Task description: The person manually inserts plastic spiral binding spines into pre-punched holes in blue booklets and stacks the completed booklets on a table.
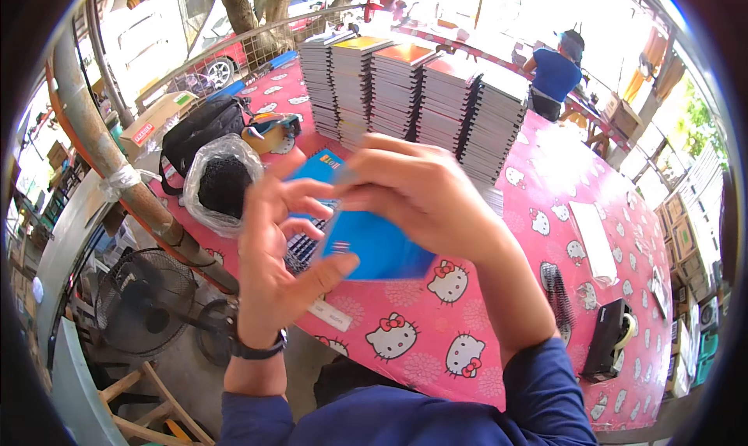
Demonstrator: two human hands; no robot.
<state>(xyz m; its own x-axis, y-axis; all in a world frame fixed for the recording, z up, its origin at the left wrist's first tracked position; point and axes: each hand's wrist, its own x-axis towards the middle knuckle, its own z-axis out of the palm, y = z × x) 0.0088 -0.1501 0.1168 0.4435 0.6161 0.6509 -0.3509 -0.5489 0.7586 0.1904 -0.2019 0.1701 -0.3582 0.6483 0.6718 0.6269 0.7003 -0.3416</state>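
Note:
A blue-covered notebook (389,247) is tilted in front of me over the near edge of the table. My right hand (425,189), slightly blurred, has its bent fingers closed at the notebook's upper left part. My left hand (280,243), with a dark watch on the wrist, is beside the notebook's left edge. Its fingers are apart and curved, and its thumb overlaps the lower left of the cover. Between the hands, another blue cover (318,169) and black coil binding (302,251) show partly; the fingers hide the rest.
Tall stacks of coil-bound notebooks (448,107) stand at the back of the pink patterned table (483,321). To the left are a plastic bag of black coils (224,185), a black bag (206,130) and a tape roll (270,134). A tape dispenser (608,341) and loose coils (556,298) lie right.

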